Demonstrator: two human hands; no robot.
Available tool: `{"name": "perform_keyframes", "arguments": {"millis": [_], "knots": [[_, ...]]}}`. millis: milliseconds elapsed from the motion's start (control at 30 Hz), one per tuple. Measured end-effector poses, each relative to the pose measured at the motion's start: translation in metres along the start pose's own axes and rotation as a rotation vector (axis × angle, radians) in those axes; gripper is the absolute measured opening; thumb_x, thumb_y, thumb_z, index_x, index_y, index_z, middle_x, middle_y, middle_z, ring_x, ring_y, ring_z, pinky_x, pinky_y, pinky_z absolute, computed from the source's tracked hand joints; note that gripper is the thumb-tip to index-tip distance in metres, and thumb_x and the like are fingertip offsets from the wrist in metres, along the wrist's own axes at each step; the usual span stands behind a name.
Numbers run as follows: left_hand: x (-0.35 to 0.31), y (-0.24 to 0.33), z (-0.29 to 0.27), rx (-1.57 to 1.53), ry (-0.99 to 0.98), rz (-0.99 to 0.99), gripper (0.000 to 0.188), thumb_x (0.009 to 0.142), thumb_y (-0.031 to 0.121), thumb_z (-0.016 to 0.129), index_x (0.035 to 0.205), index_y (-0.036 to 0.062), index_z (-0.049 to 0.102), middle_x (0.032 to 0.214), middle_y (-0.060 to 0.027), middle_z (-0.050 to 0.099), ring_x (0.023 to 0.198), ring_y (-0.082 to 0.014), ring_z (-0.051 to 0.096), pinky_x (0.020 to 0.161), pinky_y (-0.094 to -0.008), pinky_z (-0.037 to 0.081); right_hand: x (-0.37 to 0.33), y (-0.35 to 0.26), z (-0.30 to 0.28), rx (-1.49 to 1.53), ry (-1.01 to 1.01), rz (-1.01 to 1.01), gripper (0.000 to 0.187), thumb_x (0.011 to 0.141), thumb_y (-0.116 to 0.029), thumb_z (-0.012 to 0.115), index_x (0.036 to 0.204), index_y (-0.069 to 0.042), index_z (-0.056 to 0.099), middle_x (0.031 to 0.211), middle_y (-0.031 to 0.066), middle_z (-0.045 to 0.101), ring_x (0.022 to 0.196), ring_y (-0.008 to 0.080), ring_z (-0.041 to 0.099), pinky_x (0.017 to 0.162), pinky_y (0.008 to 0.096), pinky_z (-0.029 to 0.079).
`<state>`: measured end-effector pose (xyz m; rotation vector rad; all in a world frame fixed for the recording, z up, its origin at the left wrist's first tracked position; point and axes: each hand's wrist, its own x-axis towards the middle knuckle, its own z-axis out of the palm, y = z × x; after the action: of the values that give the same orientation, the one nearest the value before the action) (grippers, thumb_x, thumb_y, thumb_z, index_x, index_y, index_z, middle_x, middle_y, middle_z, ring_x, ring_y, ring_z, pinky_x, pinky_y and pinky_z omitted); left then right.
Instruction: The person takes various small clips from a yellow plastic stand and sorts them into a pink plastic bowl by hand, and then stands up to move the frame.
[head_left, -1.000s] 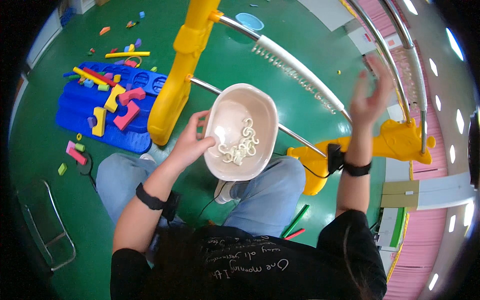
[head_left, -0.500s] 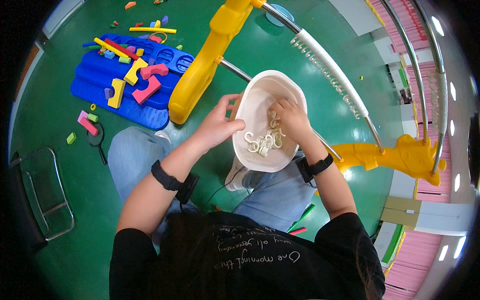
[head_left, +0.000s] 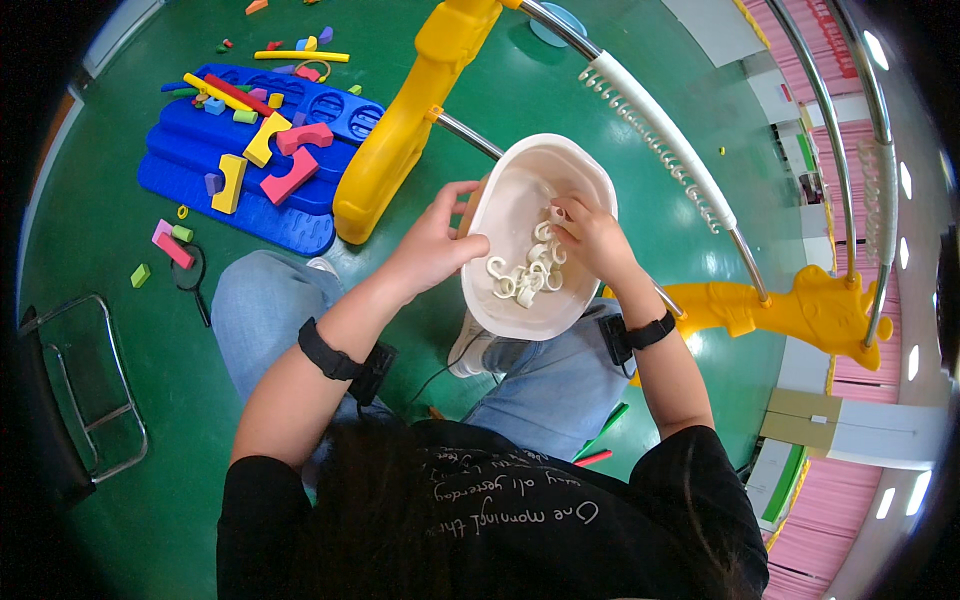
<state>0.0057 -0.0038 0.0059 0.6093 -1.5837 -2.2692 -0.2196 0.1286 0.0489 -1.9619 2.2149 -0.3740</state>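
My left hand [head_left: 445,240] grips the left rim of a white plastic tub [head_left: 530,318], thumb over the edge and fingers outside. The tub is tilted so that its inside faces me. Several white open curtain rings [head_left: 530,280] lie loosely linked or heaped on its bottom. Inside the tub's right side, my right hand [head_left: 597,235] has its fingertips closed on a white curtain ring [head_left: 556,213] at the upper end of the heap. Part of that ring is hidden by the fingers.
A yellow giraffe-shaped rack [head_left: 390,140] stands ahead; its metal rail carries a white tube with rings [head_left: 655,135]. At left are a blue plastic step [head_left: 250,215] strewn with foam blocks, a magnifying glass [head_left: 190,275] and a metal-framed chair [head_left: 100,390]. A light-blue basin [head_left: 557,25] sits farther off.
My right hand has drawn slightly right and up from the heap, with a ring now showing at its fingertips. The rings in the tub have shifted; my left hand keeps its grip.
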Motion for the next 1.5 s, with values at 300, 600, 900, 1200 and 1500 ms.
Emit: {"name": "perform_keyframes", "arguments": {"millis": [300, 600, 900, 1200, 1500], "knots": [[-0.002, 0.004, 0.0, -0.025, -0.01, 0.011, 0.072, 0.07, 0.011, 0.061, 0.136, 0.0094, 0.032, 0.123, -0.0112, 0.044, 0.079, -0.012, 0.057, 0.065, -0.025, 0.047, -0.002, -0.008, -0.009, -0.025, 0.082, -0.032, 0.029, 0.076, -0.011, 0.069, 0.1, -0.003, 0.056, 0.099, 0.0106, 0.057, 0.084, 0.0287, 0.061, 0.07, 0.0369, 0.051], [-0.001, 0.004, -0.001, 0.031, -0.005, 0.012, 0.074, 0.069, 0.014, 0.062, 0.135, 0.0069, 0.032, 0.121, -0.0144, 0.046, 0.081, -0.0165, 0.059, 0.068, -0.0281, 0.049, -0.012, -0.01, -0.01, -0.086, 0.102, -0.073, 0.031, 0.072, -0.019, 0.073, 0.096, -0.005, 0.059, 0.093, 0.008, 0.057, 0.079, 0.0277, 0.059, 0.068, 0.0373, 0.05], [0.001, 0.002, 0.002, 0.069, 0.005, 0.006, 0.073, 0.069, 0.013, 0.062, 0.136, 0.0111, 0.033, 0.121, -0.0114, 0.044, 0.08, -0.0133, 0.056, 0.066, -0.0261, 0.048, -0.021, -0.01, -0.003, -0.126, 0.125, -0.127, 0.036, 0.065, -0.028, 0.077, 0.083, -0.006, 0.055, 0.083, 0.0073, 0.054, 0.074, 0.0275, 0.057, 0.063, 0.0373, 0.048], [0.002, 0.0, 0.001, 0.105, 0.003, 0.024, 0.073, 0.068, 0.013, 0.062, 0.136, 0.0104, 0.034, 0.12, -0.0117, 0.044, 0.083, -0.0147, 0.055, 0.069, -0.0276, 0.048, -0.021, -0.016, 0.001, -0.217, 0.11, -0.239, 0.037, 0.068, -0.03, 0.075, 0.075, -0.007, 0.048, 0.076, 0.0078, 0.051, 0.07, 0.0272, 0.055, 0.061, 0.0381, 0.046], [0.001, 0.001, -0.001, 0.124, -0.031, 0.01, 0.073, 0.067, 0.016, 0.063, 0.134, 0.0068, 0.034, 0.121, -0.0159, 0.046, 0.088, -0.02, 0.057, 0.074, -0.0309, 0.049, -0.022, -0.016, 0.009, -0.17, 0.107, -0.167, 0.024, 0.073, -0.02, 0.071, 0.081, -0.006, 0.053, 0.082, 0.0079, 0.052, 0.072, 0.0262, 0.057, 0.062, 0.0372, 0.049]]}}
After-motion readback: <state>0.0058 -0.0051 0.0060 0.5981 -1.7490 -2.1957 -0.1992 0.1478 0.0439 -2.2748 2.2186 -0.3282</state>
